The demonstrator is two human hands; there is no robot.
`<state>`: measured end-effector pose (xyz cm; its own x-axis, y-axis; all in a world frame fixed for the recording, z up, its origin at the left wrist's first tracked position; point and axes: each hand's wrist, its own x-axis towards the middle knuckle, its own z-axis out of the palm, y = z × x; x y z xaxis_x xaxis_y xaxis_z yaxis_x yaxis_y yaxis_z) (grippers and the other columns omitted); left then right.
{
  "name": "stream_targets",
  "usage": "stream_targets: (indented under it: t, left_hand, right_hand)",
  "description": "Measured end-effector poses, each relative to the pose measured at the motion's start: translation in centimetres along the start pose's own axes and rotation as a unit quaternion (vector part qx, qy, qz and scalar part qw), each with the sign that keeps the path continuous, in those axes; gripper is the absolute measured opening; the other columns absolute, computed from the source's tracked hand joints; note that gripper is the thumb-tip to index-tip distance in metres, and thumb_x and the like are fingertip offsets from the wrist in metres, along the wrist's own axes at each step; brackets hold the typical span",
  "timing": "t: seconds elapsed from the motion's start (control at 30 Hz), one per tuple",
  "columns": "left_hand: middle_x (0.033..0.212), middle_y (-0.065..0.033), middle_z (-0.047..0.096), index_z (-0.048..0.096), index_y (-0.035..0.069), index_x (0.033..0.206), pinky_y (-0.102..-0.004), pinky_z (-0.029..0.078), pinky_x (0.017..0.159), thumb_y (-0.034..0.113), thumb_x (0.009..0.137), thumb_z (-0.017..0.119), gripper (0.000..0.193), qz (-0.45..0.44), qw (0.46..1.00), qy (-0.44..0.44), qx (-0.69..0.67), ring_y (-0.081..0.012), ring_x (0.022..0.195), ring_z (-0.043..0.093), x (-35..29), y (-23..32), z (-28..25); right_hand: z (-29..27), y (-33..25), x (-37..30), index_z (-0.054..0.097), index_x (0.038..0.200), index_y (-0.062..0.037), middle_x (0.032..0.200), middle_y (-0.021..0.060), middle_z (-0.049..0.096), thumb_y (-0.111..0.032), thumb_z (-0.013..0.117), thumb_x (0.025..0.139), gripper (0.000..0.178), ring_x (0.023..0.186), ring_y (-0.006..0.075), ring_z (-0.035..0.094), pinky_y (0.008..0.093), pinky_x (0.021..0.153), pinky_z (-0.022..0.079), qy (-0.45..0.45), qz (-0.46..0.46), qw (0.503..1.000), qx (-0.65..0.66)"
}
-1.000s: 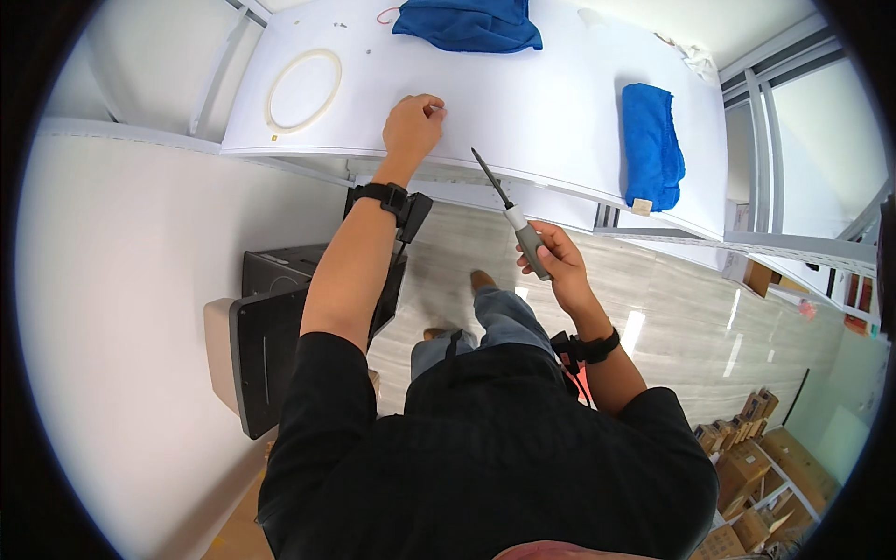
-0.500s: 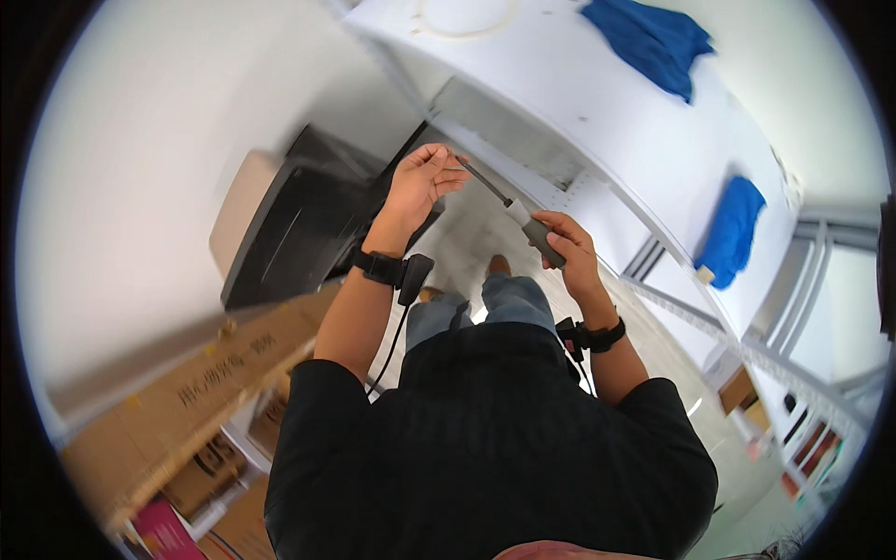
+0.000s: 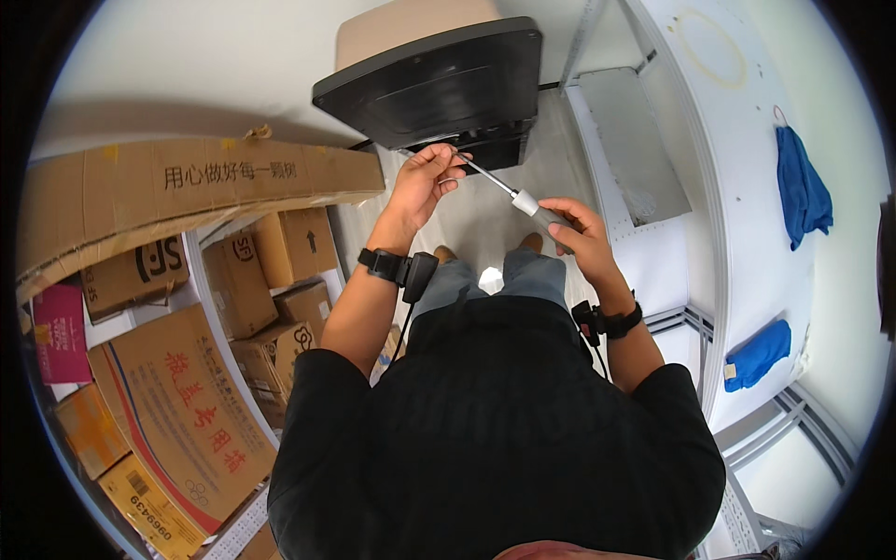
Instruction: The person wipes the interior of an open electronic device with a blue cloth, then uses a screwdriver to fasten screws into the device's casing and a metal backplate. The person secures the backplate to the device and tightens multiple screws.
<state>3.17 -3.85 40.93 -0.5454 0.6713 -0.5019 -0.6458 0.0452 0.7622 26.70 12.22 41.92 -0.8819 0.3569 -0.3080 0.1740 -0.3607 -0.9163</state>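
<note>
A screwdriver (image 3: 492,177) with a long thin metal shaft and a grey handle spans the gap between my hands, slanting down to the right. My right hand (image 3: 579,229) is closed around its handle (image 3: 545,217). At the far end, the thumb and fingers of my left hand (image 3: 427,182) pinch the shaft near its tip. The tip itself is hidden by those fingers. Both hands are held in the air in front of my body, above the floor. A black strap with a small device (image 3: 399,269) sits on my left wrist, and a similar one (image 3: 607,322) on my right.
A large black panel-like object (image 3: 439,84) stands ahead against the wall. On the left are shelves with several cardboard boxes (image 3: 187,411) and a long carton (image 3: 205,177). A white shelf unit (image 3: 644,261) runs along the right, with blue cloths (image 3: 803,187) on its white surface.
My view has swung to the right, so the black panel is now ahead and the left shelves show more. The screwdriver stays in both hands, at nearly the same angle.
</note>
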Motion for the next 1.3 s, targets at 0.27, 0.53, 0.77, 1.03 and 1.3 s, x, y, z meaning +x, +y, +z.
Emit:
stream_targets:
  t: [0.27,0.53,0.77,1.03,1.3]
  left_hand:
    - [0.098,-0.0062,0.068,0.059,0.007,0.097,-0.0221,0.05,0.065,0.019,0.098,0.052,0.014,-0.004,0.996,0.074,-0.052,-0.0092,0.072,0.06,-3.2,-0.5,-9.2]
    - [0.095,-0.0077,0.067,0.057,0.004,0.101,-0.0227,0.05,0.067,0.017,0.096,0.054,0.014,-0.07,0.995,0.066,0.009,-0.011,0.072,0.059,-3.3,0.5,-17.5]
    - [0.09,-0.0044,0.067,0.058,0.006,0.102,-0.0254,0.05,0.068,0.022,0.098,0.052,0.018,-0.099,0.995,0.026,0.002,-0.0115,0.074,0.06,-0.4,1.3,-20.9]
    - [0.086,0.0001,0.066,0.061,0.012,0.1,-0.0232,0.047,0.06,0.026,0.096,0.056,0.016,-0.097,0.992,0.038,-0.069,-0.0087,0.067,0.056,5.0,1.3,-19.4]
    - [0.089,0.0009,0.065,0.063,0.012,0.103,-0.0229,0.046,0.062,0.022,0.096,0.056,0.014,-0.08,0.993,0.043,-0.077,-0.007,0.068,0.054,6.6,2.2,-18.8]
  right_hand:
    - [8.9,1.2,2.1,0.062,0.115,-0.0058,0.086,-0.0011,0.057,-0.003,0.059,0.083,0.033,0.068,0.0057,0.047,0.0203,0.059,0.039,-0.034,0.003,0.995,-0.088]
    - [17.0,4.1,2.9,0.064,0.11,-0.0047,0.09,0.0078,0.064,-0.004,0.061,0.079,0.032,0.079,0.0184,0.06,0.0297,0.07,0.047,0.03,-0.1,0.957,-0.27]
    - [21.6,8.2,4.7,0.06,0.113,-0.0057,0.089,0.0127,0.064,-0.009,0.065,0.078,0.036,0.081,0.0235,0.062,0.0318,0.073,0.048,0.127,-0.066,0.955,-0.26]
    - [24.4,15.0,8.5,0.056,0.117,-0.0045,0.089,0.008,0.06,-0.01,0.066,0.083,0.036,0.075,0.0158,0.059,0.0294,0.07,0.048,0.179,-0.011,0.983,-0.04]
    - [25.6,15.4,10.3,0.051,0.121,-0.0021,0.094,0.0061,0.058,-0.003,0.063,0.085,0.038,0.073,0.011,0.055,0.0256,0.066,0.046,0.194,-0.01,0.981,-0.009]
